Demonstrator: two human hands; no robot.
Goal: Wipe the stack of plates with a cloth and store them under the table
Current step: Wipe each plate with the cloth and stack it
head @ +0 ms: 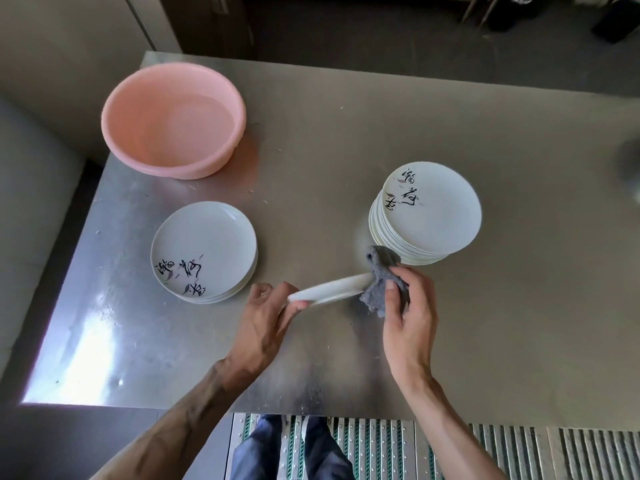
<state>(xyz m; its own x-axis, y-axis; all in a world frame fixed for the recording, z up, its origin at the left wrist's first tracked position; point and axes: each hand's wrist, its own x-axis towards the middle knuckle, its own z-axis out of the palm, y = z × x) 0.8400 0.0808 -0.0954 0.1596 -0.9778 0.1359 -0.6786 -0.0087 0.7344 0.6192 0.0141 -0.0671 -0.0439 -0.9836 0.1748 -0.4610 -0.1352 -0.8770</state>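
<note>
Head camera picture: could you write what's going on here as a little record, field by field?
surface: steel table
left hand: grips the held plate by its left rim, nearly edge-on to the camera
right hand: pinches the grey cloth round the plate's right rim
tall stack: plates, beyond the right hand
short stack: plates, left of the hands
pink basin: upright, far left of the table

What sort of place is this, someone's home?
Likely a restaurant or canteen kitchen: a steel worktable, a tall stack of matching plates plus a shorter stack, and a pink wash basin.
</note>
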